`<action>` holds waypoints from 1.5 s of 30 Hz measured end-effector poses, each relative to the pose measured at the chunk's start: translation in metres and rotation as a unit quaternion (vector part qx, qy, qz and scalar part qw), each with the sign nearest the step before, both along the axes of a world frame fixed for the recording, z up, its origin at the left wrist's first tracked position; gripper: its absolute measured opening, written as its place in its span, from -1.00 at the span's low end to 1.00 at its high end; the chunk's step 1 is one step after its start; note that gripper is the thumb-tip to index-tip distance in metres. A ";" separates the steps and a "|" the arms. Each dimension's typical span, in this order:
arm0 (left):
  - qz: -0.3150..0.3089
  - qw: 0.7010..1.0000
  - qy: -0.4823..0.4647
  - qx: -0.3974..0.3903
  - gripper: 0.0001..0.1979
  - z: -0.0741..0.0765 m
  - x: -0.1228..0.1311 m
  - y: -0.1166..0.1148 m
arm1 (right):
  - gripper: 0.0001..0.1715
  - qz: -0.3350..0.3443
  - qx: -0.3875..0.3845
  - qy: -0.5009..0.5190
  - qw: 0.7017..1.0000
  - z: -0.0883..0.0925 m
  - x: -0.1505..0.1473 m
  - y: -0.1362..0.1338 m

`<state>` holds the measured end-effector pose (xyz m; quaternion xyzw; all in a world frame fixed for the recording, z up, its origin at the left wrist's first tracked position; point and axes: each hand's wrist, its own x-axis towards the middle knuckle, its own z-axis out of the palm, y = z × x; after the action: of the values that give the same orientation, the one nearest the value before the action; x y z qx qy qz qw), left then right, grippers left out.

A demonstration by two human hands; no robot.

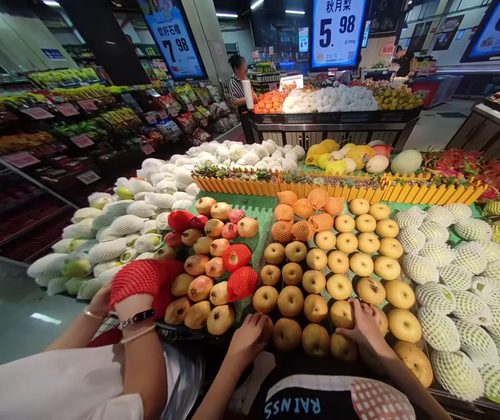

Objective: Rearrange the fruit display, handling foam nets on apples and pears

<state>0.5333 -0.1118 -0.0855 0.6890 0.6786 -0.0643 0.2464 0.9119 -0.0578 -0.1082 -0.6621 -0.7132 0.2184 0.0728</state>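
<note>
Rows of round brown-yellow pears (pixel 338 286) fill the display bed in front of me. At its front left corner, my left hand (pixel 248 337) has its fingers curled on a pear (pixel 268 330), partly hidden by them. My right hand (pixel 363 329) reaches into the front rows on the right. Its thumb and fingers are bent around a pear (pixel 341 313), and another pear (pixel 380 318) shows just beyond the knuckles. Orange foam-netted fruit (pixel 302 229) lies at the back of the pears.
Left of me, a co-worker's hands handle a red foam net (pixel 138 283) beside pomegranates (pixel 200 287). White-netted fruit (pixel 450 364) borders the pears on the right. A small yellow picket-fence planter (pixel 337 189) runs behind. Price screens (pixel 337 32) hang above; a person (pixel 237 87) stands farther back.
</note>
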 end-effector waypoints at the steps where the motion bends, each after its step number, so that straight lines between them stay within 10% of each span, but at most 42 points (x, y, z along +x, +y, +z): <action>1: -0.001 1.000 -0.003 0.001 -0.41 0.001 0.000 0.001 | -0.12 0.006 -0.002 -0.006 1.000 0.001 -0.001 0.002; 15: 0.061 0.983 -0.048 0.165 -0.30 -0.043 -0.006 -0.025 | -0.14 0.010 -0.008 -0.029 1.000 0.001 -0.001 0.003; 27: 0.064 0.992 -0.057 0.096 -0.14 -0.016 -0.014 -0.011 | -0.12 0.019 0.017 -0.034 0.999 -0.009 -0.006 -0.002; 37: 0.052 0.982 -0.034 0.177 -0.75 0.035 -0.053 0.008 | -0.33 0.001 0.067 -0.039 0.997 0.000 -0.016 -0.004; 45: 0.050 0.998 -0.020 0.035 -0.66 0.017 -0.020 0.007 | -0.16 -0.002 0.026 0.010 1.000 0.005 -0.010 -0.004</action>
<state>0.5132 -0.1046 -0.0680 0.6635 0.7090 -0.0140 0.2383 0.9017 -0.0618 -0.1031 -0.6589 -0.7167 0.2066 0.0978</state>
